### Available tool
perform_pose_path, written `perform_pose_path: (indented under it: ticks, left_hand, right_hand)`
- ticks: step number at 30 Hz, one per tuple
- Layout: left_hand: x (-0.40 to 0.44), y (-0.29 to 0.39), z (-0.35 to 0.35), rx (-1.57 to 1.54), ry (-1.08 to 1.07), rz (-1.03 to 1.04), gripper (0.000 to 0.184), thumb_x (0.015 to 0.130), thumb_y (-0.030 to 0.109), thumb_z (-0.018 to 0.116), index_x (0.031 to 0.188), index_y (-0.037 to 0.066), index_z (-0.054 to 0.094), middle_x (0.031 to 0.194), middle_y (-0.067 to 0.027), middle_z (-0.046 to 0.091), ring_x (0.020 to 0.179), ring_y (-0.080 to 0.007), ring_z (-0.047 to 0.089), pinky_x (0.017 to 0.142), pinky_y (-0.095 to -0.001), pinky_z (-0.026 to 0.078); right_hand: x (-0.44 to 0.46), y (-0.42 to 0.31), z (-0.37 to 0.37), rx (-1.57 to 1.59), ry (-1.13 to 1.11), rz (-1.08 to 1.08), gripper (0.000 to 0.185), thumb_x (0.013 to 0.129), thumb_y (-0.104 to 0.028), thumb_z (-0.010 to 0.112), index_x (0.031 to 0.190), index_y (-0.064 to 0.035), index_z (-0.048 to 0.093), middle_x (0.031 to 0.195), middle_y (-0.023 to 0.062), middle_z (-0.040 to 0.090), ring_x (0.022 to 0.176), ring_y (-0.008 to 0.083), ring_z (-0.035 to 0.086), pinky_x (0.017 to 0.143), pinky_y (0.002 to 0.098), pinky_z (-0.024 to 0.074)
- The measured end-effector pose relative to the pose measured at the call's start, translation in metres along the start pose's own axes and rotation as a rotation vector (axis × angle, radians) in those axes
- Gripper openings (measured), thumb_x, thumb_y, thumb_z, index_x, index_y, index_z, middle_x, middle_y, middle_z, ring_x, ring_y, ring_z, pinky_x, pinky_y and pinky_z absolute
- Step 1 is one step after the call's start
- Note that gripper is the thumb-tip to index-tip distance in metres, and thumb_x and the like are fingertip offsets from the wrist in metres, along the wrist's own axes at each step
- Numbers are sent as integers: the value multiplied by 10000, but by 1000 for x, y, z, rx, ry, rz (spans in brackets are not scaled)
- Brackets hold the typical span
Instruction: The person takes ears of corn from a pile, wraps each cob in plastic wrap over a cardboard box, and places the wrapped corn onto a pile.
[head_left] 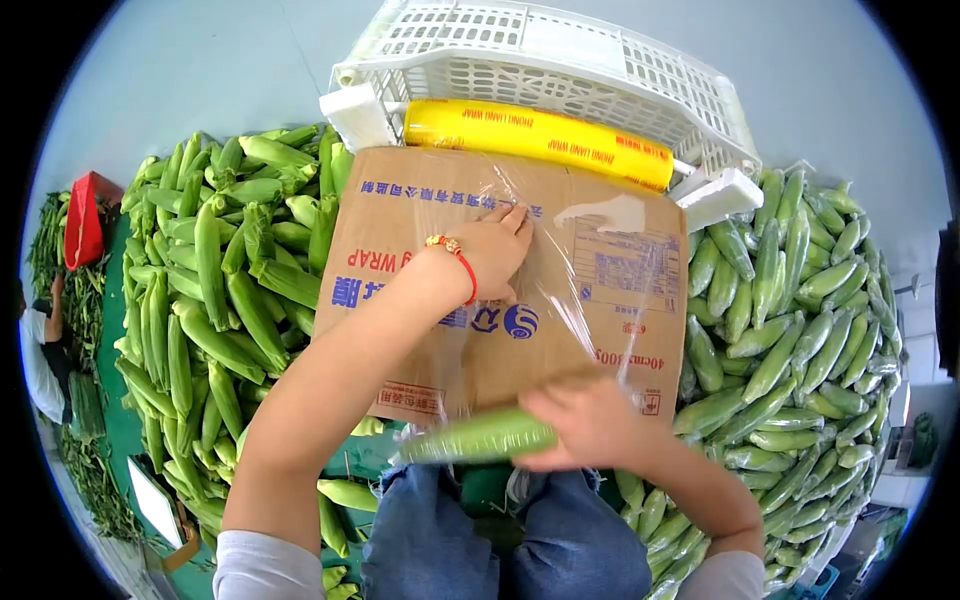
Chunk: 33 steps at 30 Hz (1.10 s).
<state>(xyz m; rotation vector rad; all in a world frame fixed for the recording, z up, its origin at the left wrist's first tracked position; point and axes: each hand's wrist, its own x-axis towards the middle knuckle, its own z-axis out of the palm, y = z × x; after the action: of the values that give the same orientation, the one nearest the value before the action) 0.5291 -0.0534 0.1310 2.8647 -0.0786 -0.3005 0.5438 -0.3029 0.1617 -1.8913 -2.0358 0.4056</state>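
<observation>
My left hand [490,250], with a red cord bracelet at the wrist, lies on the cardboard box [380,230]. Its fingers stretch toward the far side over clear plastic film [555,260] spread on the box. My right hand [590,420], blurred by motion, grips one end of a green corn cob in its husk [480,437]. Shiny film covers this cob, which is held over the box's near edge, above my knees. Behind the box, a yellow roll of cling film [540,140] rests on a rod between white foam blocks [360,115].
Unwrapped corn cobs [215,250] are heaped on the left, film-wrapped cobs [790,350] on the right. Upturned at the back is a white plastic crate [560,50]. At far left are a red container [88,220] and another person [45,350].
</observation>
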Motion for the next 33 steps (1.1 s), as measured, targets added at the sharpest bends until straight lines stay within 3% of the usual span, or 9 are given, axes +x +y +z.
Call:
perform_pose_path:
  ticks: [3, 7, 10, 15, 17, 20, 23, 28, 33]
  left_hand:
    - [-9, -3, -5, -178, 76, 13, 836, 713, 267, 804, 1360, -86, 407, 1460, -273, 356, 1368, -377, 354, 1121, -397, 333]
    - [-40, 29, 2, -366, 838, -33, 619, 777, 251, 746, 1289, -20, 526, 1399, -248, 446, 1284, -383, 457, 1063, -452, 398]
    - [-71, 94, 28, -225, 923, 478, 412, 862, 310, 626, 1222, 113, 627, 1307, -173, 564, 1306, -349, 465, 1086, -486, 346]
    - [-68, 94, 19, -764, 1126, 163, 393, 894, 159, 525, 1272, 62, 579, 1319, -173, 551, 1183, -349, 565, 1036, -479, 411]
    - [-67, 101, 3, -1651, 956, 114, 458, 896, 126, 494, 1348, 60, 491, 1289, -178, 562, 1064, -327, 621, 941, -453, 484]
    - [-60, 95, 1, -2417, 737, 100, 462, 914, 129, 478, 1366, 92, 396, 1153, -171, 602, 844, -278, 666, 752, -392, 559]
    - [-60, 97, 19, -2590, 709, -13, 238, 934, 160, 483, 1164, 110, 447, 881, -94, 560, 704, -238, 598, 681, -384, 538]
    - [-77, 80, 33, -1793, 1084, -400, 134, 1028, 206, 387, 1108, 115, 445, 792, -40, 475, 720, -180, 550, 699, -346, 510]
    - [-119, 79, 69, -1171, 779, -479, 311, 1049, 272, 396, 967, 24, 564, 793, -38, 572, 733, -121, 559, 677, -265, 469]
  right_hand:
    - [-56, -20, -10, 164, -405, 171, 596, 740, -554, 714, 1094, -88, 603, 838, 113, 657, 798, 291, 676, 635, 412, 539]
    - [-96, -23, -29, 542, -196, 821, 693, 831, -544, 652, 1309, -66, 503, 947, 163, 666, 881, 275, 684, 703, 380, 557]
    - [-82, -24, -22, 1486, 156, 1038, 653, 912, -489, 575, 1361, -39, 426, 921, 168, 660, 852, 270, 683, 692, 351, 563]
    - [-39, -17, 14, 2773, -320, 360, 807, 922, -659, 366, 1411, -16, 348, 804, 236, 586, 579, 299, 605, 473, 370, 503]
    - [-21, -21, 40, 3042, -458, -16, 866, 904, -704, 344, 1468, -48, 289, 737, 221, 559, 457, 273, 545, 363, 349, 450]
    - [4, -27, 59, 2998, -413, -343, 933, 878, -765, 274, 1493, -64, 256, 739, 239, 548, 445, 292, 538, 343, 355, 438]
    - [-5, -22, 58, 2853, -314, 12, 864, 924, -709, 181, 1492, -64, 265, 866, 279, 585, 470, 300, 565, 380, 345, 466]
    - [-34, -6, 19, 1861, 48, 847, 569, 1007, -395, 449, 1449, -54, 338, 1032, 139, 643, 657, 195, 656, 454, 230, 479]
    - [-48, 9, 4, 813, 820, 645, 263, 955, -212, 582, 1052, 9, 685, 997, 82, 698, 754, 170, 682, 667, 264, 536]
